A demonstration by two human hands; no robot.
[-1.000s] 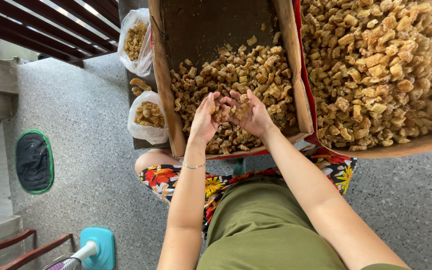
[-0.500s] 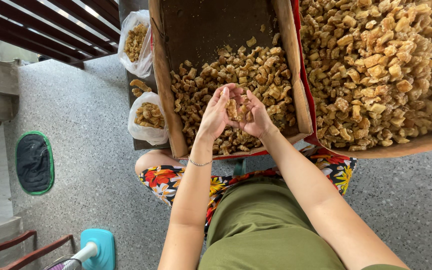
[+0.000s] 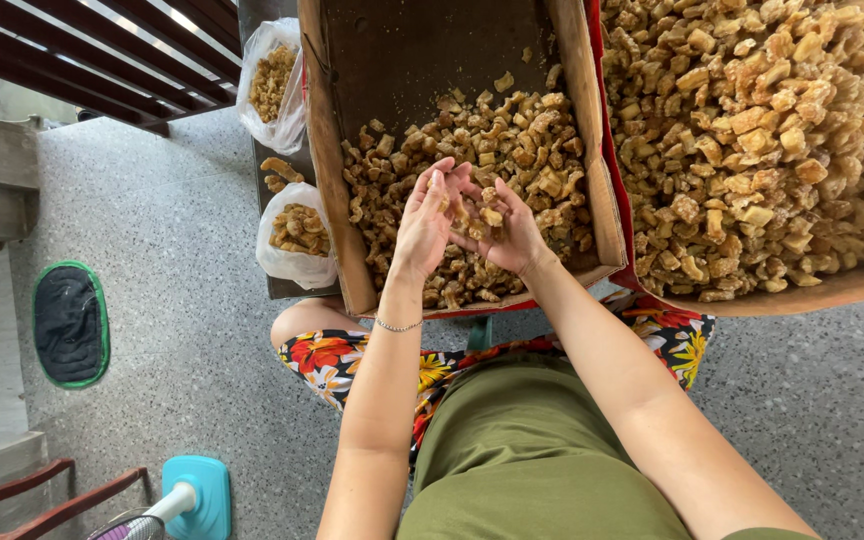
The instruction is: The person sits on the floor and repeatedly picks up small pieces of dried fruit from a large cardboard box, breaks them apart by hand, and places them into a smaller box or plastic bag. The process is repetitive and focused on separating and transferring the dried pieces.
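A cardboard box holds a heap of golden-brown fried crackling pieces. Over its near end my left hand and my right hand are cupped together, raised a little above the heap. Between the palms lies a scoop of the pieces. The left hand's fingers point up, with a thin bracelet on that wrist. The right palm faces up under the scoop.
A bigger box piled with the same pieces stands to the right. Two clear plastic bags of pieces sit left of the box, one further up. On the speckled floor lie a dark green-edged mat and a blue fan base.
Both hands have lifted up out of the heap with a scoop of pieces and drawn closer together; the left hand has turned more upright.
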